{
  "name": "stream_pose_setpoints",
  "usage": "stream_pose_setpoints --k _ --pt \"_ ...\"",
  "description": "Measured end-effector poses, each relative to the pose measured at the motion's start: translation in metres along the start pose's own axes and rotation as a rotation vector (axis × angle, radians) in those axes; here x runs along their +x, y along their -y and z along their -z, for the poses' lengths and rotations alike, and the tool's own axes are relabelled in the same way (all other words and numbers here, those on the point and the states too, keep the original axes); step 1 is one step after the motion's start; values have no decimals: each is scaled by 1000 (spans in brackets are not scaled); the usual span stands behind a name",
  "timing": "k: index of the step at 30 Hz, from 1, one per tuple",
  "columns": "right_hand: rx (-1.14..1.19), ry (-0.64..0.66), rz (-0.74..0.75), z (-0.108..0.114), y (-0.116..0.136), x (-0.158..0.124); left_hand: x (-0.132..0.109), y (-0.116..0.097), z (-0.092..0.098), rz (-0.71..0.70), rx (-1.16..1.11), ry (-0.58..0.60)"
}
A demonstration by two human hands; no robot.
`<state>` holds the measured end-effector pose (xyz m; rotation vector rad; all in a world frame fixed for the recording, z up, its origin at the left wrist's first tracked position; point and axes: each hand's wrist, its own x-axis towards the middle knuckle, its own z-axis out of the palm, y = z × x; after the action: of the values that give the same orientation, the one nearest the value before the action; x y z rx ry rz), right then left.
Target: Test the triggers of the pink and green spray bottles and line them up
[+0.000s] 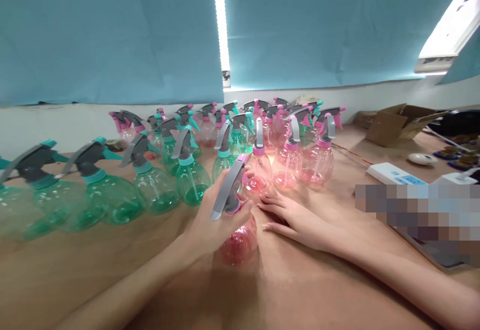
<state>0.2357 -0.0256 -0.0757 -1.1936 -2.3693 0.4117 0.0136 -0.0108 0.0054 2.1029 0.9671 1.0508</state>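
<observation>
My left hand (219, 215) is wrapped round the neck of a pink spray bottle (240, 244) with a grey and pink trigger head, at the middle of the table. To its right, my right hand (290, 220) lies flat on the tabletop with its fingers stretched out, holding nothing. Just beyond my fingertips stands another clear pink spray bottle (258, 172), with two more pink ones to its right. On the left, a green spray bottle (192, 182) stands in a row of similar green bottles with grey and teal heads.
Behind, several more pink and green spray bottles crowd toward the wall. At right are an open cardboard box (399, 125), a white mouse (422, 159), a white power strip (395, 174) and a blurred-out patch. Blue curtains (112, 35) hang at the back.
</observation>
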Motion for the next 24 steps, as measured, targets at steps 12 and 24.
stream_pose_setpoints --k 12,24 --pt "10 16 -5 1 0 0 -1 0 0 -33 -13 -24" --pt "-16 34 -25 1 1 -1 -2 0 -1 -3 -4 -44"
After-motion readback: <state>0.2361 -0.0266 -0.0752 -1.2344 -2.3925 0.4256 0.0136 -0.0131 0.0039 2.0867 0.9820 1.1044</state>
